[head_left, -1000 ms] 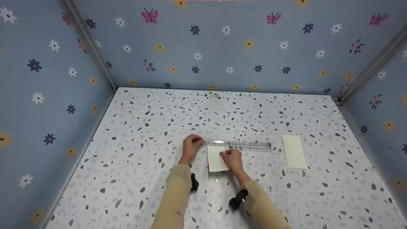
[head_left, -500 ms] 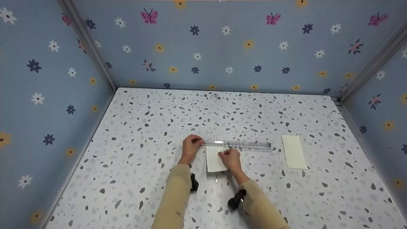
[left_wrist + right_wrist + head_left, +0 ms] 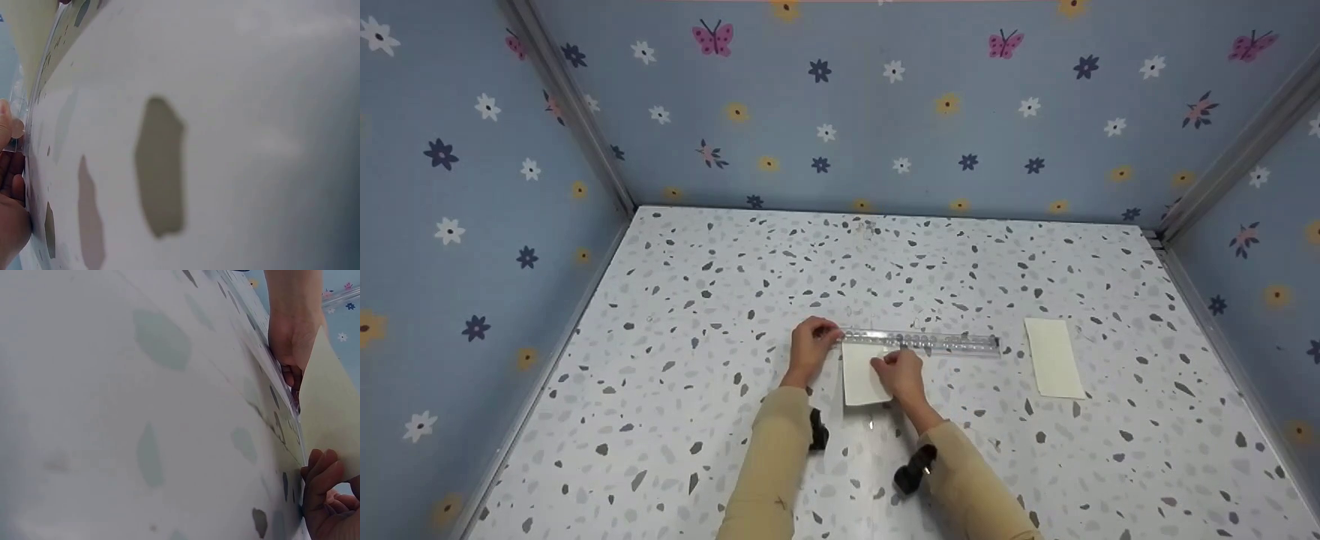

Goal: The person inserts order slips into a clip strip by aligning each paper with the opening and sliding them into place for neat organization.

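A clear plastic ruler lies crosswise on the speckled table, patterned with round cut-outs. My left hand pinches its left end; in the left wrist view the thumb rests on the ruler's end and the other fingers lie below. Just right of that, my right hand pinches a pale cream sheet of paper by its right side. The far edge of this sheet meets the ruler, and its near edge is raised over a shadow. In the right wrist view, the curled fingers are beneath the sheet.
A second cream paper strip lies flat to the right of the ruler. Blue flowered panels wall the table at the back and both sides. Black wrist cameras sit close over the tabletop.
My right hand and the paper it holds have slid slightly left along the ruler, toward my left hand. The left hand and the ruler have stayed in place.
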`<state>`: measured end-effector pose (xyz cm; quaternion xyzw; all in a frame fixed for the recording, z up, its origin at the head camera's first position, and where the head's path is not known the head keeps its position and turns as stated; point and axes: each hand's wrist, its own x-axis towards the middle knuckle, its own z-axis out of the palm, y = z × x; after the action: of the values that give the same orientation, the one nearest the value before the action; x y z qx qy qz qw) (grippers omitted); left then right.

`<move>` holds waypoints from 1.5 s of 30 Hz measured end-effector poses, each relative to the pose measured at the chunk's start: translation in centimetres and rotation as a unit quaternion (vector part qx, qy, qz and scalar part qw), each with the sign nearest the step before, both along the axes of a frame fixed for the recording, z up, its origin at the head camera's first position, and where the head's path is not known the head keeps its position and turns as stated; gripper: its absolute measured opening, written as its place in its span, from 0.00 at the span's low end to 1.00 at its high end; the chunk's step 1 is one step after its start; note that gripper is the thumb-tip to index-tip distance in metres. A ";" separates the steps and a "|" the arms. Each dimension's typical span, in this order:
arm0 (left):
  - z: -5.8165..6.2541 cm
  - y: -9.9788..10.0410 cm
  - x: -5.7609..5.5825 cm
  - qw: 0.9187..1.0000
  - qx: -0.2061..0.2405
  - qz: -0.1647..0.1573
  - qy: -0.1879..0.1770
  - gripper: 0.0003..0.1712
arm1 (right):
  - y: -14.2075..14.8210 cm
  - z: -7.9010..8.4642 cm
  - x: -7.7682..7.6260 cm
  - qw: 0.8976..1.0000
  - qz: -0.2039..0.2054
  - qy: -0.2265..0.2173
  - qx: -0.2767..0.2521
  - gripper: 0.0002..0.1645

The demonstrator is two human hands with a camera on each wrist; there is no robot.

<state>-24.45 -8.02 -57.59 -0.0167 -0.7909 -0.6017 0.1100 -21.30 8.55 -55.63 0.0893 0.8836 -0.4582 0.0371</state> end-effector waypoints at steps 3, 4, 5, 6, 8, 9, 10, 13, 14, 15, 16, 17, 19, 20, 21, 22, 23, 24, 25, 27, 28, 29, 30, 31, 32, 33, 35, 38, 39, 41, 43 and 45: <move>0.0 0.0 0.0 1.000 -0.004 -0.004 0.010 0.07 | -0.1 0.0 0.0 1.000 0.001 0.008 0.006 0.10; 0.0 0.0 0.0 1.000 -0.005 -0.003 0.010 0.07 | -0.2 0.1 0.0 1.000 0.001 0.005 0.005 0.10; 0.0 0.0 0.0 1.000 -0.006 -0.003 0.009 0.07 | -0.2 0.1 0.0 1.000 0.000 0.003 0.007 0.11; 0.0 0.0 0.0 1.000 -0.005 -0.002 0.007 0.07 | -0.3 0.1 0.0 1.000 0.000 0.000 0.007 0.10; 0.0 0.0 -0.1 1.000 -0.002 0.001 0.003 0.07 | -0.3 0.1 0.0 1.000 0.000 -0.005 0.010 0.11; 0.0 0.0 -0.1 1.000 -0.003 0.002 0.001 0.07 | -0.3 0.2 0.0 1.000 0.001 -0.007 0.010 0.11; 0.0 0.0 -0.1 1.000 -0.004 0.002 0.000 0.07 | -0.4 0.1 0.0 1.000 0.002 -0.007 0.010 0.10; 0.0 0.1 -0.2 1.000 -0.004 0.004 -0.002 0.07 | -0.4 0.1 -0.1 1.000 0.005 -0.006 0.008 0.10; -0.1 0.1 -0.2 1.000 -0.004 0.004 -0.003 0.07 | -0.5 0.1 -0.1 1.000 0.003 -0.007 0.003 0.10; -0.1 0.1 -0.2 1.000 -0.004 0.004 -0.004 0.07 | -0.5 0.1 -0.1 1.000 0.003 -0.008 -0.001 0.10; -0.1 0.1 -0.3 1.000 -0.002 0.004 -0.006 0.07 | -0.5 0.0 -0.1 1.000 0.002 -0.010 -0.004 0.10; -0.1 0.1 -0.3 1.000 -0.001 0.004 -0.007 0.07 | -0.5 0.0 -0.1 1.000 0.001 -0.014 -0.006 0.10; -0.2 0.1 -0.3 1.000 0.001 0.004 -0.009 0.07 | -0.6 0.1 -0.1 1.000 0.000 -0.021 -0.009 0.10; -0.2 0.1 -0.3 1.000 0.001 0.003 -0.009 0.07 | -0.6 0.1 -0.1 1.000 0.000 -0.024 -0.009 0.10; -0.2 0.1 -0.3 1.000 0.001 0.003 -0.008 0.06 | -0.6 0.1 -0.1 1.000 0.001 -0.028 -0.008 0.10; -0.2 0.1 -0.3 1.000 0.001 0.004 -0.006 0.06 | -0.6 0.2 -0.1 1.000 0.002 -0.030 -0.004 0.11; -0.1 0.1 -0.3 1.000 0.000 0.004 -0.004 0.06 | -0.7 0.2 0.0 0.999 0.003 -0.033 -0.001 0.11; -0.1 0.1 -0.2 1.000 0.000 0.004 -0.002 0.06 | -0.7 0.2 0.0 0.999 0.004 -0.033 0.000 0.11; -0.1 0.1 -0.2 1.000 0.000 0.004 0.000 0.06 | -0.7 0.2 0.0 0.999 0.005 -0.033 0.003 0.10; -0.1 0.0 -0.2 1.000 0.005 0.003 0.002 0.06 | -0.8 0.1 -0.1 1.000 0.004 -0.029 0.007 0.10; -0.1 0.0 -0.1 1.000 0.007 0.000 0.003 0.06 | -0.8 0.1 0.0 1.000 0.005 -0.022 0.009 0.11; -0.1 0.0 -0.1 1.000 0.011 -0.001 0.003 0.06 | -0.8 0.0 0.0 1.000 0.006 -0.014 0.010 0.13; -0.2 0.0 -0.1 1.000 0.015 -0.003 0.003 0.06 | -0.9 0.0 0.0 1.000 0.006 -0.005 0.009 0.15; -0.2 0.0 -0.1 1.000 0.017 -0.005 0.003 0.06 | -0.9 -0.1 0.0 1.000 0.006 0.002 0.009 0.17; -0.2 0.0 -0.1 1.000 0.020 -0.006 0.003 0.06 | -0.9 -0.1 0.0 1.000 0.006 0.009 0.008 0.19; -0.2 0.0 -0.1 1.000 0.022 -0.007 0.003 0.06 | -1.0 -0.2 0.0 1.000 0.007 0.015 0.006 0.21; -0.2 0.0 -0.1 1.000 0.019 -0.005 0.000 0.05 | -1.0 -0.2 0.0 1.000 0.006 0.018 0.000 0.21; -0.1 0.0 -0.2 1.000 0.011 -0.001 -0.012 0.05 | -1.1 -0.3 0.0 1.000 0.003 0.012 -0.008 0.18; -0.1 0.1 -0.2 1.000 0.008 0.001 -0.018 0.05 | -1.2 -0.3 0.0 1.000 0.004 0.011 -0.008 0.17; 0.0 0.1 -0.2 1.000 0.003 0.003 -0.029 0.05 | -1.3 -0.2 0.0 1.000 0.004 0.011 -0.006 0.14; 0.1 0.1 -0.1 0.999 0.000 0.005 -0.034 0.05 | -1.3 -0.2 0.0 1.000 0.006 0.014 -0.003 0.13; 0.1 0.2 -0.1 0.999 -0.003 0.007 -0.036 0.05 | -1.4 -0.2 0.0 1.000 0.008 0.022 0.001 0.14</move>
<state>-24.59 -7.87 -57.51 0.0104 -0.7960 -0.5992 0.0851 -21.27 7.17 -55.80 0.0718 0.8853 -0.4589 0.0210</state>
